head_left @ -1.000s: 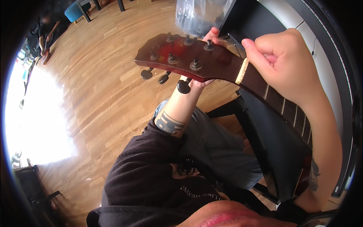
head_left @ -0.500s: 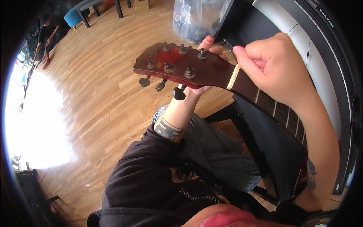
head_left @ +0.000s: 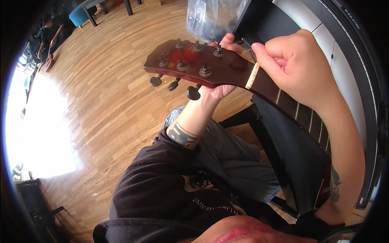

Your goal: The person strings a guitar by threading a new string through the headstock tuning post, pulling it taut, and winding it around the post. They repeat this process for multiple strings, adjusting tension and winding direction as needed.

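Headstock (head_left: 190, 67) shifted left | plastic bag (head_left: 210, 18) behind, maybe touching

Left of the guitar headstock (head_left: 190, 67) the wooden floor (head_left: 101, 105) lies open, giving wide room on that side. Just beyond the headstock a clear plastic bag (head_left: 210, 18) and a black case (head_left: 263, 20) crowd in. To the right, a dark keyboard (head_left: 356, 81) closes that side; the person's lap (head_left: 231, 162) fills the space below.

Glossy red-brown wooden headstock (head_left: 194, 67) with metal tuning pegs (head_left: 205, 71) (black knobs), over a matt wood-plank floor (head_left: 101, 93).
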A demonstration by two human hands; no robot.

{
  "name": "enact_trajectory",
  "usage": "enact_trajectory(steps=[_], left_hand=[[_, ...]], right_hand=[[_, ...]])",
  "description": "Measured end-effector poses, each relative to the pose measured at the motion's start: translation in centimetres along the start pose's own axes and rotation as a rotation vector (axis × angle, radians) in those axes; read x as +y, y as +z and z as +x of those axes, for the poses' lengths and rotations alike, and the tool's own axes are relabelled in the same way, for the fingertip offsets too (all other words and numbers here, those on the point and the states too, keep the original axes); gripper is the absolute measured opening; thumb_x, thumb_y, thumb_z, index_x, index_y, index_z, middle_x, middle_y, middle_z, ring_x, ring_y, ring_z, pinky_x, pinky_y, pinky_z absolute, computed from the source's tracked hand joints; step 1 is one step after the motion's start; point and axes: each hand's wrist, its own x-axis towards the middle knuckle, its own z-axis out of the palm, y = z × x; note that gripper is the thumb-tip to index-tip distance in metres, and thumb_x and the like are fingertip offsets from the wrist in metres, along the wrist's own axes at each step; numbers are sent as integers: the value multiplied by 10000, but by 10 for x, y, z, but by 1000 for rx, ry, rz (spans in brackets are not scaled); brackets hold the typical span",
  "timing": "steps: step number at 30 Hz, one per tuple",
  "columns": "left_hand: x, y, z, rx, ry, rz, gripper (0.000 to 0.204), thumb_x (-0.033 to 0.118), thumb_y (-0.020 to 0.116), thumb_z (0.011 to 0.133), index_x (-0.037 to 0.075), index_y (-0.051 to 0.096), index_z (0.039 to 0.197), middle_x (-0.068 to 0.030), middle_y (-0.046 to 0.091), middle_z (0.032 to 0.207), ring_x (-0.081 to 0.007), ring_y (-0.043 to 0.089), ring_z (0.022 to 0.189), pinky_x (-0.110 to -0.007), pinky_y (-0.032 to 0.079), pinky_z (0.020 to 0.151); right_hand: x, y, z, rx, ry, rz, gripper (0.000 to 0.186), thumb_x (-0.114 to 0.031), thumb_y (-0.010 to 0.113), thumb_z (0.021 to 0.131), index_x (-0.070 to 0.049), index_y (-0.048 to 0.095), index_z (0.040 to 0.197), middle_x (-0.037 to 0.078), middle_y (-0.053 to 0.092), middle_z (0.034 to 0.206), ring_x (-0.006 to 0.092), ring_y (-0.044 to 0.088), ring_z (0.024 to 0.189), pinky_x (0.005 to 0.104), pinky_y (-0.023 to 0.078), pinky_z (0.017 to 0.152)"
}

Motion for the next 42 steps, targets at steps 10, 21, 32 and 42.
enact_trajectory(steps=[10, 21, 32, 42], left_hand=[[4, -3, 3, -142, -79, -64, 347, 251, 708, 942, 202, 587, 1264, 54, 692, 1083, -174, 619, 1098, -460, 477, 1048], [18, -4, 0, 9, 50, 207, 376, 271, 678, 967, 169, 580, 1316, 23, 662, 1091, -152, 611, 1054, -378, 529, 977], [4, -16, 10, -295, 112, 87, 336, 328, 625, 996, 162, 552, 1279, -5, 620, 1138, -261, 535, 1228, -503, 483, 1061], [33, -29, -5, -194, -31, 110, 697, 457, 678, 942, 90, 439, 1485, -152, 527, 1331, -338, 561, 1253, -515, 508, 1051]], right_hand=[[9, 6, -4, 56, -40, -23, 496, -92, 670, 934, -7, 399, 527, 87, 275, 463, 207, 246, 400, 356, 194, 444], [-1, 0, -1, -9, 25, 3, 489, -89, 663, 938, -5, 411, 528, 84, 279, 461, 203, 248, 399, 353, 197, 443], [8, 9, -4, 65, -36, 5, 510, -85, 666, 942, -7, 377, 529, 76, 252, 467, 186, 216, 414, 350, 180, 444], [7, 4, -1, 57, -68, -18, 522, -94, 670, 949, -8, 360, 538, 52, 220, 483, 170, 184, 445, 352, 165, 453]])
